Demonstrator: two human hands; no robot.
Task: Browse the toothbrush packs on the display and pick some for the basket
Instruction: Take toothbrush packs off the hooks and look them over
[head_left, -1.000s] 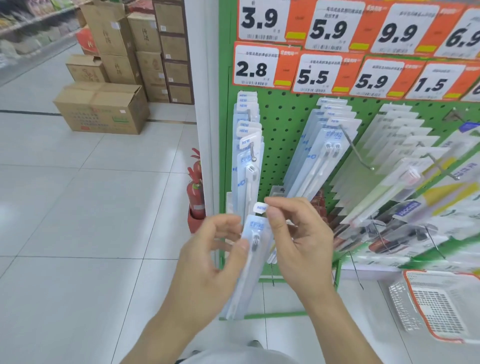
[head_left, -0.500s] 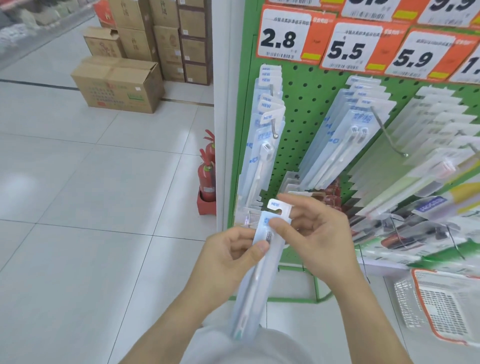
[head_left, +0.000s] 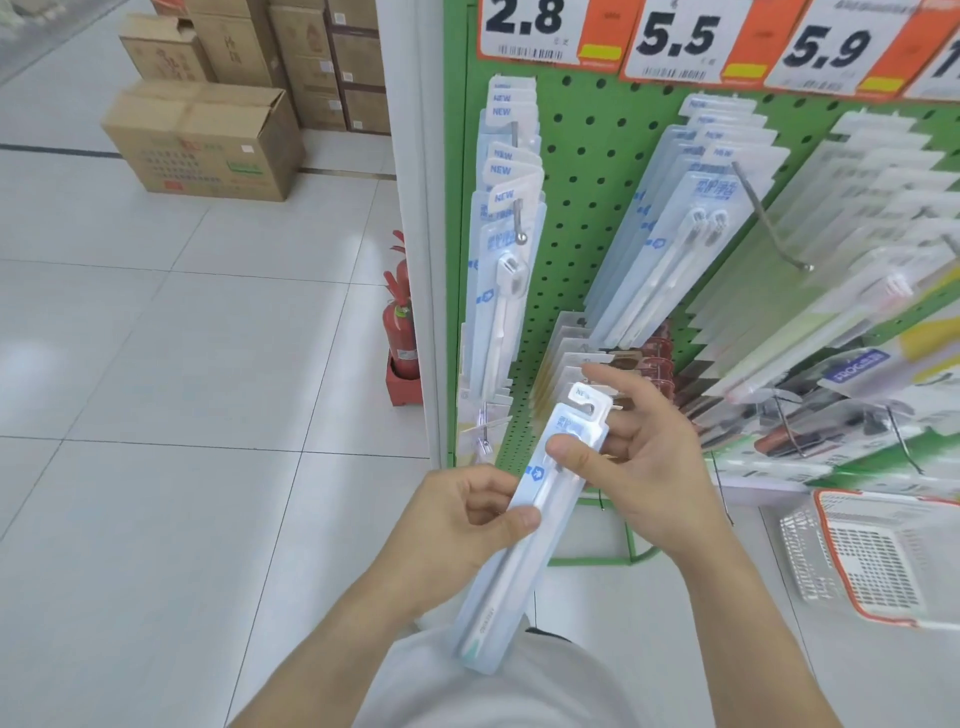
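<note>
Toothbrush pack: we are gripping it with both hands, left hand pinching mid-pack, right hand pinching its top, near the basket and pegboard.

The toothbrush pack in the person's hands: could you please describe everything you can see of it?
The toothbrush pack is a long, narrow, clear plastic blister with a pale blue backing, blue print and a white hang tab with a hook slot, marked NEW. One white toothbrush lies inside, head towards the tab. It is off the display, tilted, tab up and to the right. The left hand pinches its middle; the right hand holds its upper end, thumb on the front.
</note>
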